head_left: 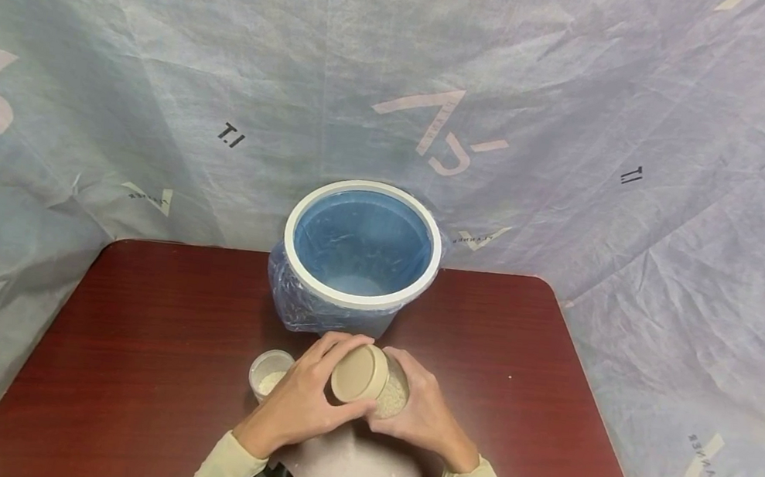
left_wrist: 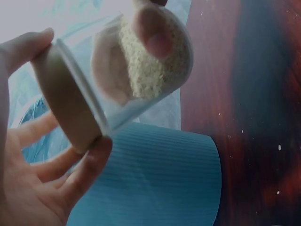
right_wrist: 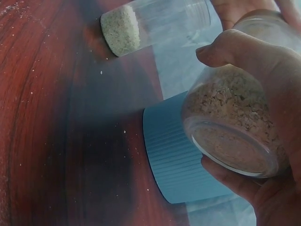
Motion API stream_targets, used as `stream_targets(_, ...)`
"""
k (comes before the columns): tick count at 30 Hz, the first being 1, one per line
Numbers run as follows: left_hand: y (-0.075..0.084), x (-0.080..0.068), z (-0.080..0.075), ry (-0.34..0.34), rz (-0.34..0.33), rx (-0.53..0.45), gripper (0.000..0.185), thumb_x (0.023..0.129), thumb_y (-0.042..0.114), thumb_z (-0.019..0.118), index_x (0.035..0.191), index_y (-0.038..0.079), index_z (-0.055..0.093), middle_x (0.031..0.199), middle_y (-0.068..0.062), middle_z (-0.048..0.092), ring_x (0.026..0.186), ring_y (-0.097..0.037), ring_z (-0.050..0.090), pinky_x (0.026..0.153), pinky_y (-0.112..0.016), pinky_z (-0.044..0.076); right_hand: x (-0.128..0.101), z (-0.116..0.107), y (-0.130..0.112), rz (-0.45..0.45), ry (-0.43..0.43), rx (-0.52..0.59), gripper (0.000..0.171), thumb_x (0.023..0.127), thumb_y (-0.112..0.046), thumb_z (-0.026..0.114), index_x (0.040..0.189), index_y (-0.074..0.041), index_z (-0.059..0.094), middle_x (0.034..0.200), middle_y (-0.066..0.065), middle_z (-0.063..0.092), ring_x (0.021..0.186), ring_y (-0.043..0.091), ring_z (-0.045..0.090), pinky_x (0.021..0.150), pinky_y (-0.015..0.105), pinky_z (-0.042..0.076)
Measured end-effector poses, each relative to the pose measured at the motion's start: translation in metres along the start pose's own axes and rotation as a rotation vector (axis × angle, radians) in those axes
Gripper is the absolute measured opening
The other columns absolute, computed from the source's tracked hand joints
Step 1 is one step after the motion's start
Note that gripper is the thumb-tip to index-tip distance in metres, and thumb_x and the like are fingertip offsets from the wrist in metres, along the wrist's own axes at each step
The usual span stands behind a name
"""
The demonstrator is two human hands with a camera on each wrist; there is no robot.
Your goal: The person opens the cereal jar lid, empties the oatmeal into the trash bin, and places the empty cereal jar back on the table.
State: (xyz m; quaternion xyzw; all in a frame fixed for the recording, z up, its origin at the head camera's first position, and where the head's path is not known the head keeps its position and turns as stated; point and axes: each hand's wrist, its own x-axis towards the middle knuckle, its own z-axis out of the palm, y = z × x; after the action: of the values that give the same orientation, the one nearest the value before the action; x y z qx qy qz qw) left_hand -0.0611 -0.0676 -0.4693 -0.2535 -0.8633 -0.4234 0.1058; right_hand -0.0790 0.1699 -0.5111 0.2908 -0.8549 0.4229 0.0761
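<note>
— Both hands sit closest to us, low over the table point(head_left: 134, 337). Going from the left: what stands beside them?

— First a small open jar point(head_left: 269, 373), upright on the wood just left of the hands, with a little pale grain in its bottom. It has no lid and nobody touches it.

— And the left hand point(head_left: 298, 401)?

— Its fingers and thumb curl around the tan lid point(head_left: 359, 373) of the capped jar point(head_left: 384, 390). The left wrist view shows fingertips spread along the lid's edge, thumb on the far side (a turning grip, by the look of it).

— So the capped jar is off the table?

— Yes, held tilted between the two hands in front of the blue bin point(head_left: 362, 248), lid pointing toward the person. The right hand point(head_left: 423, 414) wraps the glass body, and its wrist view shows the base cupped in the palm, with grain heaped to the lower side.

— Which step is this, then?

— I judge it to be the unscrewing: one hand braces the glass, the other works the lid. The lid looks seated on the rim. The next move calls for a firm counter-twist with the jar kept from tipping further, since loose grain would spill once the lid lifts.

— Farther right?

— Only bare tabletop and the draped sheet point(head_left: 679, 145) behind.
</note>
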Motion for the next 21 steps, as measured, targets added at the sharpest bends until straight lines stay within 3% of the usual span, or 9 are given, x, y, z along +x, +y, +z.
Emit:
stream_targets(4, 0.001, 0.003, 0.006, 0.053, -0.031, 0.055, 0.074, 0.084, 0.057, 0.086, 0.146, 0.029, 0.058, 0.132, 0.008, 0.058, 0.119, -0.012, 0.062, 0.09, -0.039, 0.056, 0.002, 0.0, -0.002, 0.002, 0.005, -0.007, 0.092, 0.059, -0.024, 0.097, 0.142, -0.012, 0.058, 0.128, -0.002, 0.068, 0.109, 0.014, 0.067, 0.091, 0.033, 0.058)
stream_targets(11, 0.005, 0.007, 0.013, 0.118, -0.07, 0.19, 0.069, 0.084, 0.056, 0.082, 0.136, 0.014, 0.064, 0.116, -0.001, 0.061, 0.095, -0.02, 0.067, 0.076, -0.04, 0.058, 0.004, 0.002, -0.005, 0.015, 0.003, -0.001, 0.092, 0.059, -0.025, 0.099, 0.141, -0.009, 0.058, 0.129, -0.001, 0.068, 0.112, 0.015, 0.067, 0.093, 0.035, 0.058)
stream_targets(16, 0.008, 0.008, 0.016, 0.157, -0.106, 0.236, 0.063, 0.086, 0.055, 0.079, 0.126, 0.01, 0.065, 0.106, -0.004, 0.06, 0.077, -0.022, 0.066, 0.066, -0.04, 0.056, 0.004, 0.004, -0.006, 0.011, 0.003, -0.001, 0.093, 0.059, -0.025, 0.101, 0.141, -0.01, 0.059, 0.128, -0.001, 0.068, 0.11, 0.015, 0.068, 0.09, 0.034, 0.059)
stream_targets(21, 0.011, 0.009, 0.018, 0.181, -0.14, 0.271, 0.058, 0.088, 0.057, 0.077, 0.119, 0.009, 0.064, 0.099, -0.005, 0.06, 0.07, -0.025, 0.065, 0.06, -0.041, 0.054, 0.005, 0.005, -0.006, -0.004, 0.01, -0.02, 0.094, 0.059, -0.026, 0.101, 0.141, -0.007, 0.058, 0.128, 0.002, 0.068, 0.108, 0.015, 0.068, 0.088, 0.033, 0.059)
